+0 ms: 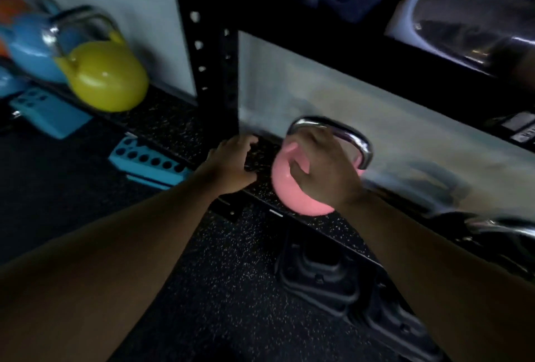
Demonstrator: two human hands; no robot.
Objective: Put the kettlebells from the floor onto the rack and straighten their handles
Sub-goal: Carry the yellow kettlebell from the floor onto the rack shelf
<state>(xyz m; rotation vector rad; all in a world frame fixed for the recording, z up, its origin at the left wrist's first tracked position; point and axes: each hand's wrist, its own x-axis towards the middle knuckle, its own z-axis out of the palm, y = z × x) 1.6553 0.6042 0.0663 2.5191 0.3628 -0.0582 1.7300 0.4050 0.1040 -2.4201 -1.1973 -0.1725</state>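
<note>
A pink kettlebell (292, 188) with a chrome handle sits on the speckled bottom shelf (173, 127) of the black rack, just right of the rack's upright post (215, 72). My right hand (321, 170) lies over the top of the pink kettlebell, fingers wrapped under its handle. My left hand (231, 164) rests open on the shelf beside the kettlebell, near the foot of the post. Left of the post, a yellow kettlebell (107, 78) and a blue kettlebell (31, 51) stand on the same shelf, handles tilted.
Blue perforated blocks (150, 163) lie on the dark floor at the shelf's front edge. Black weights (324, 277) sit on the floor below my right arm. A chrome handle (498, 227) shows at the right. The upper shelf holds a large chrome-handled kettlebell (474, 25).
</note>
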